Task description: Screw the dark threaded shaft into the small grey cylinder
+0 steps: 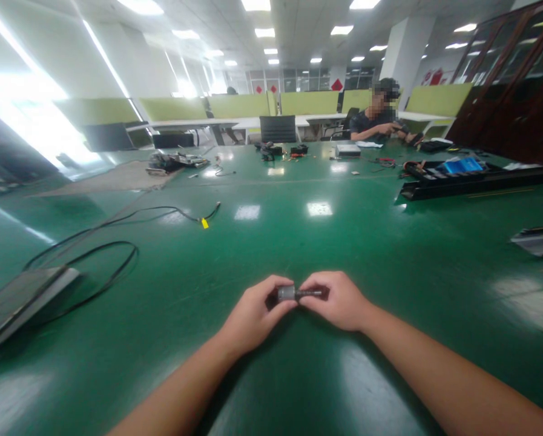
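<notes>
Just above the green table, a small grey cylinder with a thin dark shaft (286, 293), which looks like a small motor, lies level between my hands. My left hand (258, 309) is closed around the cylinder's body, thumb below and fingers above. The shaft points to the right, and the thumb and fingers of my right hand (339, 300) pinch around it close to the body. Fine detail on the shaft is too small to make out.
A black cable with a yellow tag (204, 223) curves across the green table (235, 248). At left lies a flat panel (21, 303). Dismantled parts (175, 161) and a long black frame (471, 181) lie farther off. Across the table sits another person (375, 124), hands on a dark object.
</notes>
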Demonstrator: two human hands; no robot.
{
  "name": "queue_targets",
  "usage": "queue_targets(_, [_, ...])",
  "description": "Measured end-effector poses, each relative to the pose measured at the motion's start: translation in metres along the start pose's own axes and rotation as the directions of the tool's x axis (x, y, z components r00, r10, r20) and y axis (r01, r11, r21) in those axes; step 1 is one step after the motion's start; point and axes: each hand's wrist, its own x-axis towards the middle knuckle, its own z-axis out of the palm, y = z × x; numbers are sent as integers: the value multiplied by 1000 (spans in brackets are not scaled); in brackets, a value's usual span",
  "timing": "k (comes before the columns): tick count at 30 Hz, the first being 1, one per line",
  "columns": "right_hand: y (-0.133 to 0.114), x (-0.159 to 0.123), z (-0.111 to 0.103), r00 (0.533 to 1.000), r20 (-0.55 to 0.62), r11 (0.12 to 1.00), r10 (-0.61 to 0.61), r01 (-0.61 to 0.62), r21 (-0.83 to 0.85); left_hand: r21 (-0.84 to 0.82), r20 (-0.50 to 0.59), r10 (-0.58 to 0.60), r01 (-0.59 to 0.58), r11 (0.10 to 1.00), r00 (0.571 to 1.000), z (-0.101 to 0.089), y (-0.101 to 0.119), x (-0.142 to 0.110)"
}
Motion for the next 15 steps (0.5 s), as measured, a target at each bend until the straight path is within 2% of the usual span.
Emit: queue_targets(15, [-1, 0, -1, 999, 6, 999, 36, -37, 28, 15, -46, 2, -2, 1000, 999, -1, 0, 0])
